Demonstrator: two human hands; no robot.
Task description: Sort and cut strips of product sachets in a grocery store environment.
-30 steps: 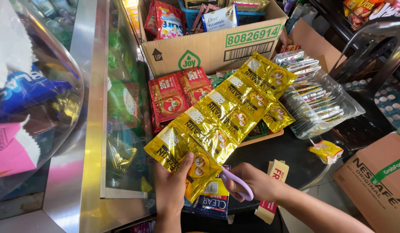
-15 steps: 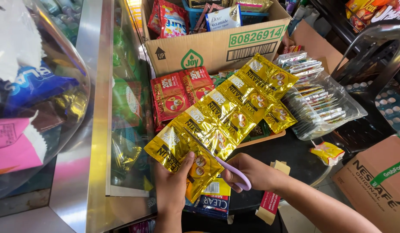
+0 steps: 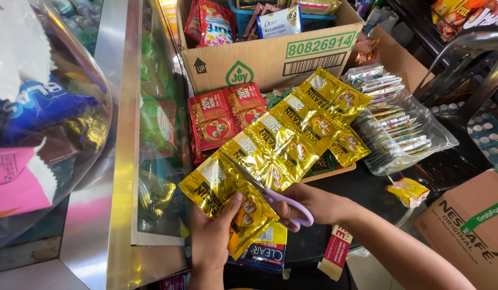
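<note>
Bottom centre of frame: left hand [image 3: 214, 241] rises from the lower edge, palm turned away, thumb on top and fingers beneath, pinching the near end of a long strip of joined glossy gold foil sachets [image 3: 281, 142]. The strip runs diagonally from lower centre up toward the upper right, held flat and fairly taut.

Right hand [image 3: 313, 207] enters from the lower right, forearm angled across the corner, fingers curled through the loops of lilac-handled scissors [image 3: 284, 198]. The blades are parted and lie across the strip just beside the left thumb, at the seam between two sachets.

Under the hands: a yellow and blue sachet pack [image 3: 268, 249] on a dark surface.

Middle of frame: a row of red foil sachets [image 3: 222, 118] behind the gold strip; to the right, a clear plastic bag of slim stick packets [image 3: 402, 129].

Top of frame: an open brown cardboard box [image 3: 270, 56] holding assorted packets.
</note>
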